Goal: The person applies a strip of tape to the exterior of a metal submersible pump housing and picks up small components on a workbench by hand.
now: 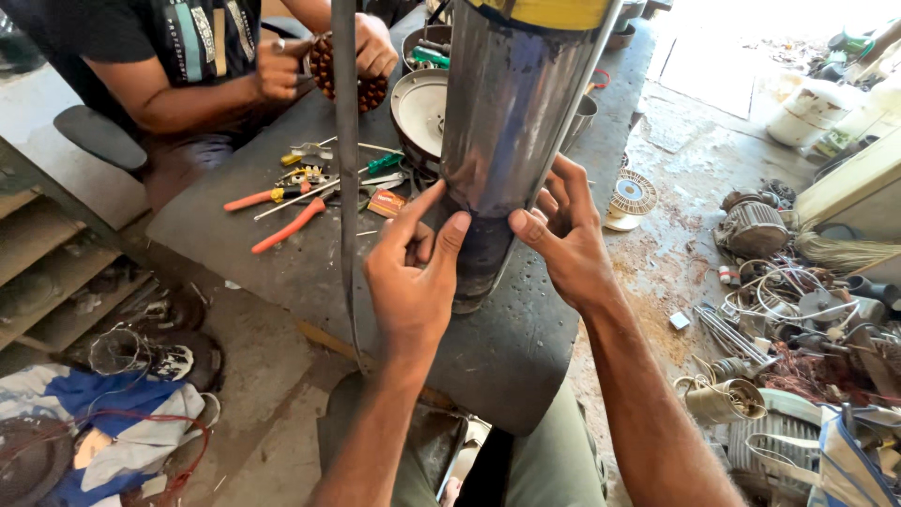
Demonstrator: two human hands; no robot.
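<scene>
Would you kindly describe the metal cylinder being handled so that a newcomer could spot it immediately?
Start at the dark grey workbench in the middle. Standing upright near its front edge is a tall, shiny steel cylinder, with the left hand and right hand pressing its darkened lower end. It towers above the small red-handled tools lying flat beside it.

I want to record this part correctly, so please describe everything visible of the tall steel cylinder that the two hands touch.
The tall grey steel cylinder stands upright on the dark worn workbench. Its shiny wall reflects light, and its lower part looks darker. A yellow band shows at its top, where the picture cuts it off. A thin metal rod runs down its right side. The left hand and the right hand press fingertips against its lower wall.
</scene>
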